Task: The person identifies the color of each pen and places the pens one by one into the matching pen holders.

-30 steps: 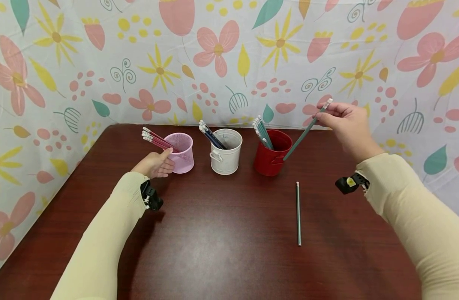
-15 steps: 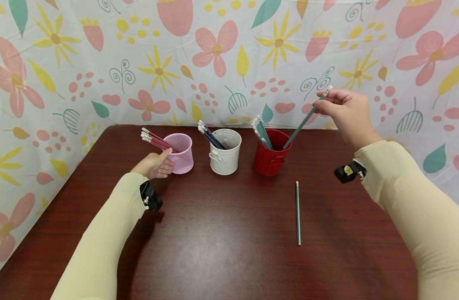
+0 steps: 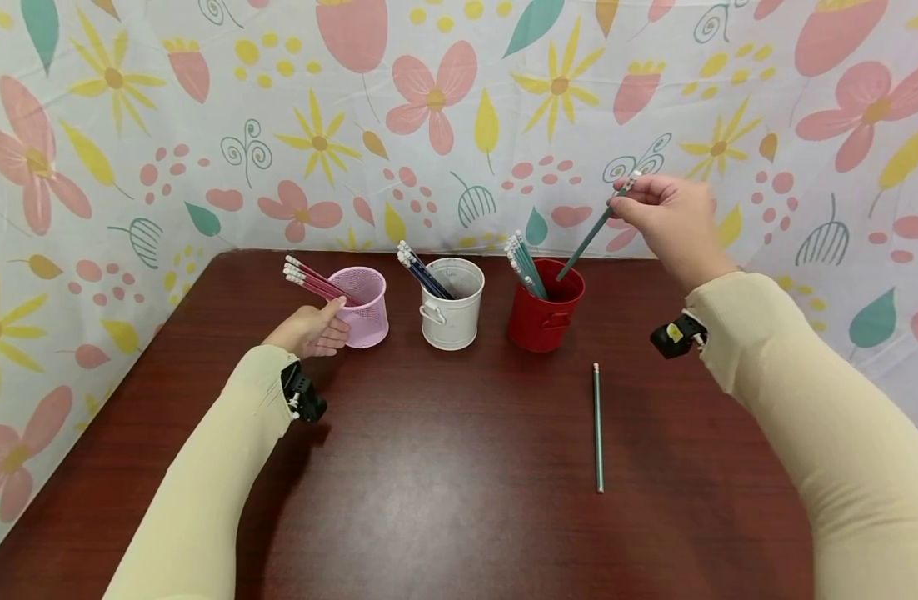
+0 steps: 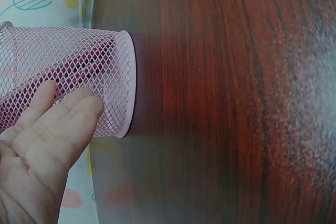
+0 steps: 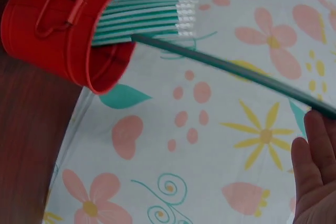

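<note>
My right hand (image 3: 676, 221) pinches a green pencil (image 3: 596, 232) near its white eraser end. The pencil slants down to the left, its lower end at the mouth of the red bucket (image 3: 541, 321). Several green pencils (image 5: 147, 22) lean inside that bucket, erasers up. On the left, my left hand (image 3: 309, 329) rests against the pink mesh cup (image 4: 113, 77), its fingers fairly straight along the side and the thumb by the rim. Red pencils (image 3: 312, 279) lean out of this cup. Another green pencil (image 3: 597, 429) lies on the table.
Between the pink cup and red bucket stands a white bucket (image 3: 451, 321) with several dark blue pencils (image 3: 423, 273). All three containers line the back of the dark wooden table (image 3: 429, 467). A flower-patterned cloth (image 3: 436, 208) hangs right behind them.
My right hand has risen and moved left, bringing the pencil's lower end from outside the red bucket's right side to its opening. The left hand has stayed at the pink cup.
</note>
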### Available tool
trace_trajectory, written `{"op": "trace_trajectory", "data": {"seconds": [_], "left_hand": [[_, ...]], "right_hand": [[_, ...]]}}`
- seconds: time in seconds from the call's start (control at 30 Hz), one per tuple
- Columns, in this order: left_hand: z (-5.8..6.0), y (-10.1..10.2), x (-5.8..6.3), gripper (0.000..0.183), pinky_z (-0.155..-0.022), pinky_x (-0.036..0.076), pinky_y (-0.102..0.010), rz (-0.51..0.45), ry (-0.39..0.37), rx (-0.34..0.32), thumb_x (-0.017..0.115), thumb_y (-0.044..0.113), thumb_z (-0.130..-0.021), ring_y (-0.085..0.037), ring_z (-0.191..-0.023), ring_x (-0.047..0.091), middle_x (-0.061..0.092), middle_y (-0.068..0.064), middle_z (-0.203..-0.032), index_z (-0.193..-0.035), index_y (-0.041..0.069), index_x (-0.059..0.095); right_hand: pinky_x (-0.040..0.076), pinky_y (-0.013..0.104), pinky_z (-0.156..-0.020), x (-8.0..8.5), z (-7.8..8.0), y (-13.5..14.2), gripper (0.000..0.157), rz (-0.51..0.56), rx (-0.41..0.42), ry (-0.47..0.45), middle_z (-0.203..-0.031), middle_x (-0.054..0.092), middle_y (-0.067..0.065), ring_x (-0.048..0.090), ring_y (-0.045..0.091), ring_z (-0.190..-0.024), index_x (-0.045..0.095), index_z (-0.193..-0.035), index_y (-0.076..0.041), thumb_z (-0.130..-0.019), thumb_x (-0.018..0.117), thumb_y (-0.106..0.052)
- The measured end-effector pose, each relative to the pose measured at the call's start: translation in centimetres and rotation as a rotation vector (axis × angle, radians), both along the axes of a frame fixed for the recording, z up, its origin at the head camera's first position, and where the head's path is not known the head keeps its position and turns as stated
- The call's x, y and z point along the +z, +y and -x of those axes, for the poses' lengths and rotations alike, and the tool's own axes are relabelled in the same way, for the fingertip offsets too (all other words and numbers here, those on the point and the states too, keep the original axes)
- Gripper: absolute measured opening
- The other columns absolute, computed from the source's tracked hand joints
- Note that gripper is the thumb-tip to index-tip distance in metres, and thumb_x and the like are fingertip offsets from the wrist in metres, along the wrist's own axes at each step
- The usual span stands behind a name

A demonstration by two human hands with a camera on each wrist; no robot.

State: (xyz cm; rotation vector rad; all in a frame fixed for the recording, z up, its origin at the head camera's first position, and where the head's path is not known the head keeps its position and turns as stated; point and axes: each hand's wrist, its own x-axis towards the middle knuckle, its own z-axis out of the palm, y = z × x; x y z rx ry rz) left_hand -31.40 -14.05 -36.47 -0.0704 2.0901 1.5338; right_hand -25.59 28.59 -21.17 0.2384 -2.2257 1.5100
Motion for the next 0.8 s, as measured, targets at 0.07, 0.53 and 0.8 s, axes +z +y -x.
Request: {"op": "trace_trajectory", "data": {"seconds": [0.07,0.53,0.8], "left_hand": [[0.0,0.0,0.0,0.075,-0.107,0.034,-0.046,-0.002,-0.002,0.005,0.020,0.045,-0.103,-0.044,-0.131,0.037,0.035,-0.037,-0.140,-0.135,-0.022,0.030],[-0.1,-0.2,0.0,0.076,-0.106,0.035,-0.047,0.011,0.002,0.010,0.020,0.047,-0.103,-0.044,-0.129,0.039,0.036,-0.038,-0.139,-0.135,-0.021,0.032],[-0.1,0.0,-0.1,0.076,-0.106,0.036,-0.046,0.020,0.013,-0.003,0.021,0.047,-0.103,-0.043,-0.129,0.040,0.037,-0.037,-0.139,-0.135,-0.021,0.033]], "right_hand": [[0.049,0.010,-0.070,-0.3,0.1,-0.3,0.009,-0.052,-0.050,0.015,-0.070,0.067,-0.016,0.065,-0.002,-0.067,0.072,-0.094,-0.004,-0.086,0.067,-0.006],[0.043,0.014,-0.062,0.5,1.4,-1.9,0.028,-0.296,-0.192,-0.126,-0.082,0.067,-0.014,0.054,0.000,-0.081,0.070,-0.104,0.004,-0.087,0.064,-0.018],[0.040,0.017,-0.059,-0.8,2.2,-2.4,0.018,-0.397,-0.199,-0.118,-0.092,0.072,0.008,0.057,0.008,-0.079,0.069,-0.094,0.004,-0.086,0.061,-0.010]]}}
